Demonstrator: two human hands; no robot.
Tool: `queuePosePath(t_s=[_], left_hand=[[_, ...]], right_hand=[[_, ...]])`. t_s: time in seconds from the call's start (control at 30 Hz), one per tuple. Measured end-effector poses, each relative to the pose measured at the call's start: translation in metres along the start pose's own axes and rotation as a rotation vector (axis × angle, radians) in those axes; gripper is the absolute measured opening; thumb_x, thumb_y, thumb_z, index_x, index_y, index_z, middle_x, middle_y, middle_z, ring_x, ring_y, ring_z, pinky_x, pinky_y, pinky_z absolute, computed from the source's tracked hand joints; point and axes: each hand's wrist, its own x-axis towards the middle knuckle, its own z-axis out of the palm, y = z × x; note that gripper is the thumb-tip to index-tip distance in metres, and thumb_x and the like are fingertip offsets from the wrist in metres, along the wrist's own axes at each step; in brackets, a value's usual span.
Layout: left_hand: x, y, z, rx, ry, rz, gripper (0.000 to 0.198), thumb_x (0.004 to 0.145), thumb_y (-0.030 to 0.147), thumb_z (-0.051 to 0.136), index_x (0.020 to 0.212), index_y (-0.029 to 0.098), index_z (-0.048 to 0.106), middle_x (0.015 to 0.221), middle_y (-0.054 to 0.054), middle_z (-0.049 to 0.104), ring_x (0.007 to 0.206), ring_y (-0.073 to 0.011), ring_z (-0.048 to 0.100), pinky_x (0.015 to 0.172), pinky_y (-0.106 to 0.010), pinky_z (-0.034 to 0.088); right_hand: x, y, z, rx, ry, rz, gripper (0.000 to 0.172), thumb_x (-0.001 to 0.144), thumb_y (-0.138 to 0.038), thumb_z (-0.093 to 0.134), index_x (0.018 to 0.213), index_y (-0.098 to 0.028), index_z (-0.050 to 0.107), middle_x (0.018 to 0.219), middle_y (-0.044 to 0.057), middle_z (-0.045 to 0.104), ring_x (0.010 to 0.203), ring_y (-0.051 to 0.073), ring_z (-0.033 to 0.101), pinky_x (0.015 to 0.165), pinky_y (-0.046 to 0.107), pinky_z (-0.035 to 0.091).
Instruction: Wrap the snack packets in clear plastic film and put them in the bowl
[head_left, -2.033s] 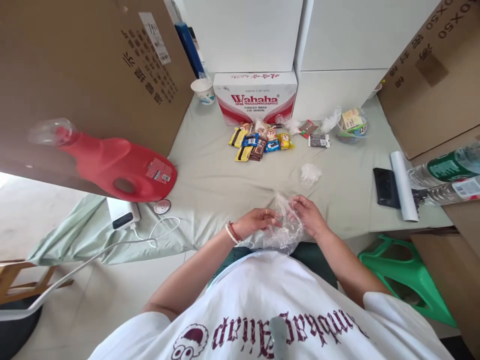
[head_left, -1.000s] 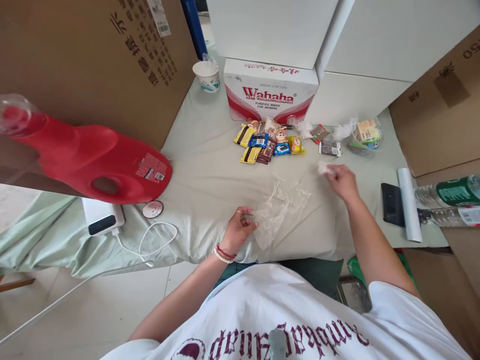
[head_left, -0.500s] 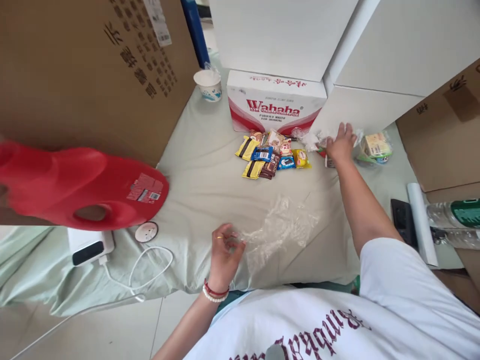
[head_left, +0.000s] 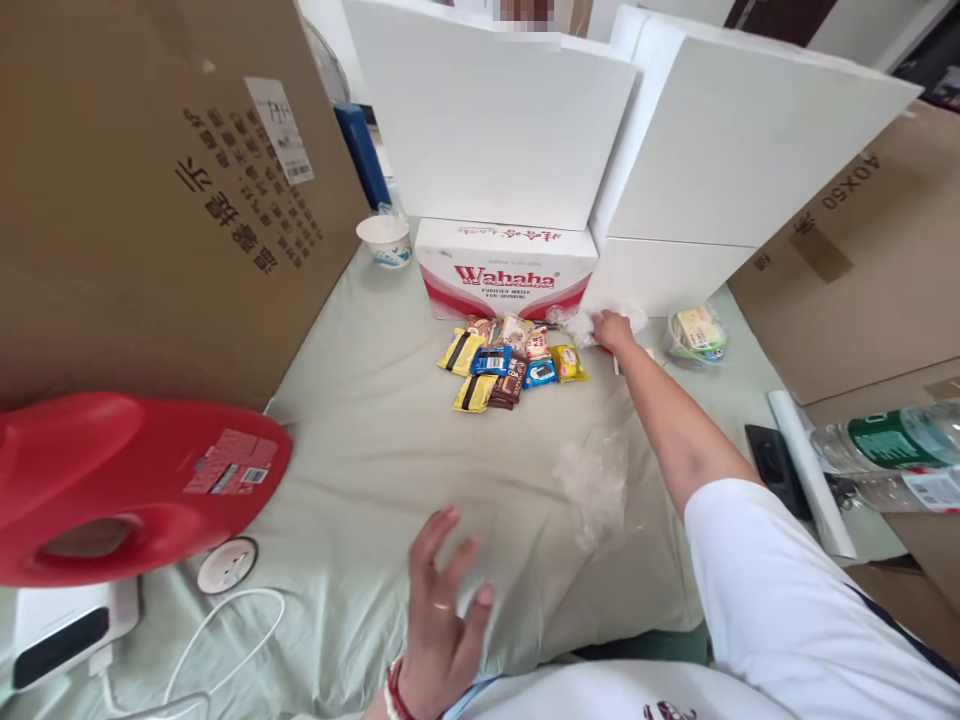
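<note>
My left hand (head_left: 446, 610) hovers over the near edge of the cloth with its fingers spread, holding nothing. To its right lies a crumpled clear plastic bag (head_left: 596, 490), apart from the hand. My right hand (head_left: 615, 330) reaches to the far side, its fingers closed on another crumpled clear plastic bag (head_left: 579, 326) in front of the white boxes. Its fingertips are partly hidden. Left of it lies a pile of small snack packets: yellow-and-black ones (head_left: 475, 393), a dark brown one (head_left: 510, 378), blue ones (head_left: 540, 373) and a yellow one (head_left: 568, 363).
A Wahaha water carton (head_left: 510, 270) stands behind the packets, a paper cup (head_left: 385, 242) to its left. A big red jug (head_left: 150, 470) and a white device (head_left: 75, 620) with a cable are at left. A bagged snack (head_left: 697, 333), black phone-like object (head_left: 776, 465) and bottles (head_left: 892, 440) are at right.
My left hand has let go of the near plastic bag and opened. My right hand has moved left and closed on the far plastic bag. The view has tilted upward.
</note>
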Motion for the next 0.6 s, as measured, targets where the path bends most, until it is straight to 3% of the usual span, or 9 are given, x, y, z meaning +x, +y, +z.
queuePosePath(t_s=[0.07, 0.13, 0.2, 0.27, 0.33, 0.4, 0.5, 0.6], left_hand=[[0.013, 0.013, 0.014, 0.045, -0.200, 0.273, 0.060, 0.093, 0.026, 0.060, 0.150, 0.039, 0.046, 0.157, -0.011, 0.045, 0.153, -0.0391, 0.031, 0.118, -0.071, 0.032], [0.031, 0.025, 0.041, 0.074, -0.362, 0.420, 0.064, 0.095, 0.026, 0.061, 0.155, 0.040, 0.042, 0.161, -0.010, 0.044, 0.156, -0.0382, 0.025, 0.122, -0.075, 0.018], [0.049, 0.035, 0.078, 0.057, -0.530, 0.466, 0.064, 0.097, 0.032, 0.060, 0.156, 0.043, 0.040, 0.165, -0.009, 0.040, 0.157, -0.0387, 0.023, 0.120, -0.078, 0.007], [0.066, 0.045, 0.119, 0.043, -0.653, 0.476, 0.068, 0.095, 0.040, 0.064, 0.158, 0.044, 0.037, 0.170, -0.008, 0.032, 0.158, -0.0417, 0.017, 0.117, -0.082, 0.001], [0.079, 0.055, 0.159, 0.043, -0.731, 0.493, 0.075, 0.093, 0.048, 0.067, 0.160, 0.043, 0.034, 0.173, -0.008, 0.024, 0.158, -0.0439, 0.012, 0.115, -0.085, 0.000], [0.087, 0.065, 0.194, 0.052, -0.805, 0.504, 0.079, 0.091, 0.052, 0.068, 0.160, 0.043, 0.033, 0.174, -0.008, 0.021, 0.157, -0.0467, 0.015, 0.112, -0.087, 0.001], [0.091, 0.077, 0.230, 0.064, -0.896, 0.512, 0.065, 0.091, 0.047, 0.069, 0.152, 0.037, 0.049, 0.164, -0.012, 0.041, 0.151, -0.0472, 0.027, 0.111, -0.088, -0.001], [0.086, 0.082, 0.245, 0.095, -0.913, 0.510, 0.033, 0.093, 0.034, 0.066, 0.125, 0.025, 0.071, 0.135, -0.015, 0.063, 0.140, -0.0411, 0.043, 0.116, -0.082, 0.004]], right_hand=[[-0.001, -0.006, -0.008, -0.008, 0.035, 0.029, 0.050, 0.104, -0.040, 0.038, 0.124, -0.004, 0.066, 0.126, 0.028, 0.066, 0.125, 0.034, 0.059, 0.111, 0.050, 0.039], [-0.011, 0.003, -0.024, -0.022, 0.104, 0.046, 0.047, 0.104, -0.035, 0.036, 0.130, -0.006, 0.064, 0.144, 0.026, 0.056, 0.137, 0.032, 0.050, 0.117, 0.047, 0.033], [-0.030, 0.024, -0.047, -0.004, 0.206, 0.008, 0.046, 0.104, -0.034, 0.037, 0.133, -0.010, 0.062, 0.151, 0.021, 0.050, 0.141, 0.028, 0.044, 0.120, 0.043, 0.031], [-0.056, 0.053, -0.071, 0.027, 0.354, 0.005, 0.043, 0.103, -0.036, 0.039, 0.128, -0.014, 0.065, 0.141, 0.017, 0.057, 0.133, 0.026, 0.049, 0.118, 0.040, 0.034], [-0.083, 0.085, -0.091, 0.034, 0.511, 0.097, 0.040, 0.101, -0.034, 0.040, 0.125, -0.015, 0.065, 0.133, 0.017, 0.058, 0.127, 0.028, 0.050, 0.115, 0.042, 0.036], [-0.105, 0.115, -0.101, 0.012, 0.580, 0.258, 0.041, 0.097, -0.026, 0.041, 0.130, -0.013, 0.061, 0.138, 0.020, 0.053, 0.127, 0.029, 0.047, 0.114, 0.044, 0.035], [-0.120, 0.147, -0.095, 0.007, 0.499, 0.376, 0.045, 0.088, -0.017, 0.046, 0.131, -0.011, 0.060, 0.135, 0.022, 0.056, 0.124, 0.030, 0.050, 0.111, 0.045, 0.038], [-0.118, 0.165, -0.074, 0.025, 0.405, 0.351, 0.054, 0.084, -0.023, 0.056, 0.136, -0.010, 0.056, 0.128, 0.020, 0.062, 0.119, 0.031, 0.054, 0.107, 0.046, 0.042]])
